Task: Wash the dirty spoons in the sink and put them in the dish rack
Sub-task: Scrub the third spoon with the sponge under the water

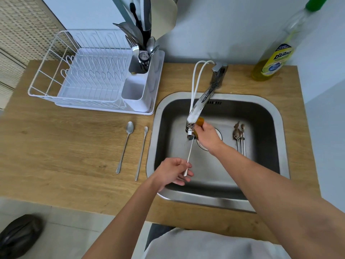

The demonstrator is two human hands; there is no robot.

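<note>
At the upper right of the frame we see a clear bottle of yellow dish liquid (pixel 273 60) with a green cap, standing on the wooden countertop (pixel 56 146). At the lower left, on the pale tiled floor (pixel 61 227), lies a dark bag (pixel 18 233).

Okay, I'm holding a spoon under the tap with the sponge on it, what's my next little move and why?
Probably rub the sponge in your right hand along the bowl end of the spoon, while your left hand pinches its handle. No water is visibly running from the tap, and more spoons wait in the sink.
</note>
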